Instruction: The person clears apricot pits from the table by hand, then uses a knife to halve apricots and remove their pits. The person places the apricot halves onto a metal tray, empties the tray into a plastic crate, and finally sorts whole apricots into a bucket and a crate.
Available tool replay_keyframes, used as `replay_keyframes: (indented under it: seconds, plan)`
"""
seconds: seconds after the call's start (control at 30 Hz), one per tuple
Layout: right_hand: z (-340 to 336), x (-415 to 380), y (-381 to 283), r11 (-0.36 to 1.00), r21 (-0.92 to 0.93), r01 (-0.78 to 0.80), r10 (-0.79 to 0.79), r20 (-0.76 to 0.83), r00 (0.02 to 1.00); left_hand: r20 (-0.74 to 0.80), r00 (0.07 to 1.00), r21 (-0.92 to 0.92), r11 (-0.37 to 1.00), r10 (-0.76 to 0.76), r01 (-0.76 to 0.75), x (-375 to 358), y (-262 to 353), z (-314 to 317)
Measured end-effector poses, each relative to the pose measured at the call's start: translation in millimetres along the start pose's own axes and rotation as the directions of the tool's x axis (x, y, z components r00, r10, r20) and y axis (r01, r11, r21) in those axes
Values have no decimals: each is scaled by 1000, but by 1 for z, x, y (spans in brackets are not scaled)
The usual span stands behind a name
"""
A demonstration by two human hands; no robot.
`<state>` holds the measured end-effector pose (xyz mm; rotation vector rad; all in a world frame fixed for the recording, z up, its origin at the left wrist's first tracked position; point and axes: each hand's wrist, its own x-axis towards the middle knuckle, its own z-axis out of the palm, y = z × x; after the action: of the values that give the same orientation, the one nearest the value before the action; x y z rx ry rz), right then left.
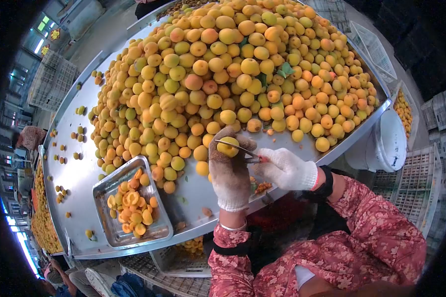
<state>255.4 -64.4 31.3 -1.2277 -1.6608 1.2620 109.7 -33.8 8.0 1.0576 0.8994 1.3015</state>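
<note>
**A steady hold makes the cleaner cut**

At the far left of the metal table [79, 198], some small groups of fruit [80, 110] lie apart from each other; nearer to the person stands a metal tray [161, 223], with cut fruit pieces [131, 200] heaped inside it; to the right of the tray and behind it rises the big fruit pile [183, 89], which spreads over most of the table.

In front of the pile is the left hand [229, 171], in a stained glove; its fingers are closed around one yellow fruit [227, 147], which sits near the fingertips, above the near part of the table; a thin metal tool [251, 159] reaches across this fruit; whether it is a knife or scissors, I cannot tell; the right hand [285, 167], in a whiter glove, is wrapped around the handle end.

In my judgement, the left fingers should press firmly but softly, because ripe flesh can bruise; the thumb is better placed out of the line of the edge; the right wrist should make a short, controlled movement, since a slip would go toward the left glove.

Farther right, beside the table, stand a white bucket [396, 141] and plastic crates [411, 183].
</note>
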Motion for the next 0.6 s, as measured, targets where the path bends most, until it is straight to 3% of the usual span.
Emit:
replay_keyframes:
  seconds: [0.13, 0.2, 0.23, 0.3, 0.33, 0.4, 0.53, 0.6]
  plan:
    - [1, 0, 6, 998, -62, 15, -15, -4, 1000, -16, 999, -151, 988, -36, 33, 1, -6, -2]
    - [0, 1, 4, 996, -86, 27, -27, -2, 1000, 20, 999, -363, 931, -33, 38, 1, -7, -3]
    - [-1, 1, 2, 993, -108, 39, -39, 0, 999, 17, 999, -367, 929, -36, 40, 1, -7, -4]
    - [-1, 2, -5, 996, -86, 11, -10, 11, 1000, 31, 998, -11, 998, 54, -54, 1, -5, -6]
    - [-1, 3, -7, 998, -64, -13, 14, 22, 1000, 27, 998, -15, 998, 54, -53, 1, -5, -7]
    - [0, 3, -2, 995, -95, 9, -7, 25, 1000, 36, 999, -284, 958, -25, 34, 2, -5, -8]
    - [4, 7, 4, 985, -169, 44, -44, 6, 999, 35, 999, -100, 995, -8, 12, 1, -9, -13]
    - [9, 9, 4, 984, -159, 75, -80, -24, 996, 42, 995, -336, 937, -90, 99, 2, -7, -14]
